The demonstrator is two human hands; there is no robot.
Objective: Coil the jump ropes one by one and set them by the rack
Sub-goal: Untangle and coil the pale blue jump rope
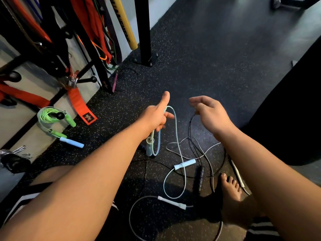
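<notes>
Your left hand [156, 117] grips the half-coiled pale blue jump rope [175, 122]; your right hand [208, 112] pinches a thin black cord [190, 129]. A coiled green rope [48, 116] lies far left by the black metal rack [143, 32]; tangled white and black ropes [171, 202] remain near.

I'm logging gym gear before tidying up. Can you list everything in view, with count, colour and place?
green rope: one, green, coiled by the rack
blue handle: one, pale blue, beside the green rope
blue rope: one, pale blue, left hand down to floor
black rope: one, black, right hand down into tangle
white handles: two, white, floor, either side of foot
purple handle: one, purple, floor by rack
rack: one, black, upper left
bands: several, red and orange, on rack
floor: black, speckled
foot: one, bare, lower right
left hand: grips blue rope, thumb up
right hand: black rope reaches it, grip unclear
</notes>
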